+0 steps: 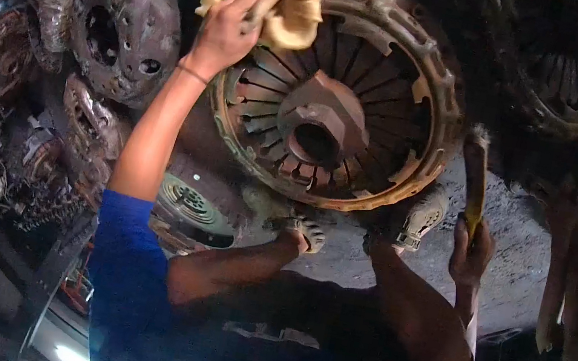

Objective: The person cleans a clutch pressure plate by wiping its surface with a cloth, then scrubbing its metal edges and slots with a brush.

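In the head view a large round clutch pressure plate (432, 90), with radial spring fingers and a hub in the centre, stands between my feet. My left hand (229, 33) is closed on a crumpled yellowish cloth (297, 17) at the upper left of its rim. My hand hides part of the rim there, and the cloth is slightly blurred. To the right of the plate, my right hand (472, 249) grips the yellowish handle of a brush (476, 170). It points upward, apart from the plate, and its blurred, pale tip hides the bristle detail.
Rusty discs and a holed metal cover (127, 27) are piled on the left. A flat clutch disc (196, 207) lies by my left foot (307, 233). Another pressure plate (563, 96) stands at upper right. My right foot (420, 218) rests beside the large plate on grey ground (516, 241).
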{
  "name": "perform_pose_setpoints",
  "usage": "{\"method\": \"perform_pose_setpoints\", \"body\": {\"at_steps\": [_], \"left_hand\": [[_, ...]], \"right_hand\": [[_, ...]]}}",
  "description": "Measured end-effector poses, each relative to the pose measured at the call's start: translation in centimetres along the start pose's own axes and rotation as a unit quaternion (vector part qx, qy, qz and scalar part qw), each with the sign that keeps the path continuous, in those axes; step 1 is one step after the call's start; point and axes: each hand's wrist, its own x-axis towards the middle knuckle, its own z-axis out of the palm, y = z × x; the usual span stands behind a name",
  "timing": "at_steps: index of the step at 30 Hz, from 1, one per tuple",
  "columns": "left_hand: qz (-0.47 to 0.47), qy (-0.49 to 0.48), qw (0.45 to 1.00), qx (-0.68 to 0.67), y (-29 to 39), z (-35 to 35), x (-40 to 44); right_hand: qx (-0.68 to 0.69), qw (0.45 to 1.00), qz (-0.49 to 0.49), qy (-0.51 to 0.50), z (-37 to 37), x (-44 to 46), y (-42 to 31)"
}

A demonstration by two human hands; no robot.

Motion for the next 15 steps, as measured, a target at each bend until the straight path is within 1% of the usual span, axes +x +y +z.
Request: {"method": "perform_pose_setpoints", "body": {"at_steps": [2,3,4,6,9,10,11,12,13,14,15], "left_hand": [[-0.059,-0.011,0.998,0.033,-1.9,-2.1,-5.6],[-0.103,-0.049,0.991,0.067,-3.3,-3.3,-9.4],[-0.139,-0.087,0.981,0.098,-4.5,-4.3,-12.7],[-0.145,-0.154,0.969,0.125,-4.4,-6.3,-17.8],[-0.089,-0.028,0.991,0.098,-2.1,-8.1,-14.7],[-0.092,0.019,0.994,0.058,-2.6,-7.8,-12.6],[-0.136,0.041,0.990,0.009,0.0,-7.8,-8.9],[-0.024,0.040,0.998,0.033,-0.4,-6.6,-6.3],[0.081,0.055,0.995,0.035,0.4,-4.7,-3.3],[0.044,0.072,0.996,0.042,-0.6,-1.1,-2.8],[0.132,-0.043,0.978,0.158,-1.7,1.5,-2.3]], "right_hand": [[0.012,0.999,0.050,-0.003,-0.1,-1.1,1.1],[0.019,0.998,0.068,-0.003,-0.1,-1.1,1.6],[0.027,0.998,0.065,-0.001,-0.1,-1.3,1.7],[0.042,0.997,0.060,0.014,0.1,-1.4,1.9],[0.046,0.998,0.031,0.014,0.3,-0.7,0.3],[0.036,0.999,0.029,0.016,0.6,-0.7,0.4],[0.021,0.999,0.025,0.014,0.6,-0.8,0.8],[0.007,1.000,0.018,0.012,0.6,-0.5,1.0],[0.001,1.000,0.016,0.000,0.4,-0.1,0.6],[-0.005,1.000,0.017,-0.016,0.1,0.2,0.0],[-0.009,0.999,0.018,-0.033,-0.1,0.4,-0.4]]}}
